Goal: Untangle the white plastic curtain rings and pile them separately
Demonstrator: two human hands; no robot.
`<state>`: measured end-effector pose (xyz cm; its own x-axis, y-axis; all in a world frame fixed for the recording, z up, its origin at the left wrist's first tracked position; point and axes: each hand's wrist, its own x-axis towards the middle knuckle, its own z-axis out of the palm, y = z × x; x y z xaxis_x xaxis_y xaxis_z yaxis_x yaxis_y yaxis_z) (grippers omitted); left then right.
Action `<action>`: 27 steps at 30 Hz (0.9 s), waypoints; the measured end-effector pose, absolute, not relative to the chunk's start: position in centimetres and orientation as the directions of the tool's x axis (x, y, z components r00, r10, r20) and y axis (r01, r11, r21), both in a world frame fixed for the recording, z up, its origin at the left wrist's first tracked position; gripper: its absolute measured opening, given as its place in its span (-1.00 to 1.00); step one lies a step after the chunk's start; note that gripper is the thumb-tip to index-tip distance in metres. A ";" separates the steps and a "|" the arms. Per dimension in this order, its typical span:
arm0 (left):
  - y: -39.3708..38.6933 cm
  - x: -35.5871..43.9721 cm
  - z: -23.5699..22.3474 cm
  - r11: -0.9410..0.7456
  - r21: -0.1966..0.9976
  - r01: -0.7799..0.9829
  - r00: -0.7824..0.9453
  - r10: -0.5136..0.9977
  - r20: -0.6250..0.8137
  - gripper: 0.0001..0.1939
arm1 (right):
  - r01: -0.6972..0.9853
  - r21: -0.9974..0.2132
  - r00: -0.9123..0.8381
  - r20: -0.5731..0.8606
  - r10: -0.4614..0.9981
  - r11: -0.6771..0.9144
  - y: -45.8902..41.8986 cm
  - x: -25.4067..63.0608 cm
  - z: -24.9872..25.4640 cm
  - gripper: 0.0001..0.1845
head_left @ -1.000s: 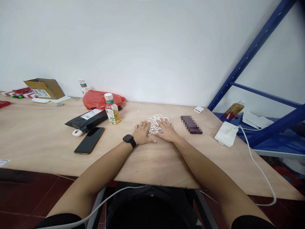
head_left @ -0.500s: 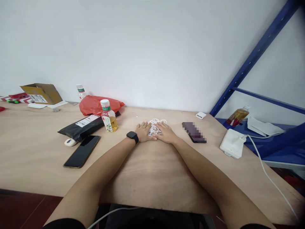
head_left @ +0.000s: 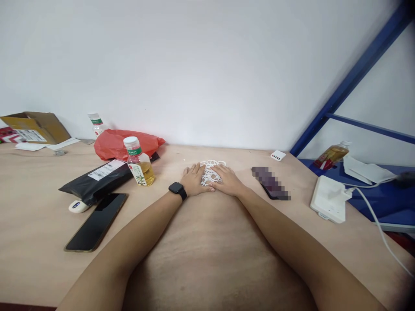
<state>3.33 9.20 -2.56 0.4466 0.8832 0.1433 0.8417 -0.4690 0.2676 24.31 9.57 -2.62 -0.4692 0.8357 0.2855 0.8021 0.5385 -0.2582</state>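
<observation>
A small heap of thin white rings lies on the wooden table between my hands. My left hand, with a black watch on its wrist, lies flat at the heap's left side, fingers spread and pointing away from me. At the right side my right hand also rests flat, its fingertips over some of the rings. Both thumbs stretch inward and almost meet at the heap's near edge. Part of the heap is hidden under the fingers.
To the left are a tea bottle, a red plastic bag, a black parcel, a phone and a white oval gadget. To the right lie another phone, a white power strip and a blue shelf frame.
The camera view has moved closer to the table, so the things at both sides sit farther outward. My hands stay flat around the white rings, with little change in their fingers.
</observation>
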 end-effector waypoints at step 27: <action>-1.8 2.1 1.0 -0.629 0.384 0.675 0.384 0.745 0.545 -0.67 | 0.468 -0.781 -0.107 0.415 0.903 0.414 -2.2 22.9 -0.9 -0.82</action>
<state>2.05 -1.84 1.02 0.3841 0.7451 0.5452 0.6754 -0.6294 0.3843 22.85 -2.19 -0.90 -0.1065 0.9035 0.4152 0.4683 0.4139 -0.7806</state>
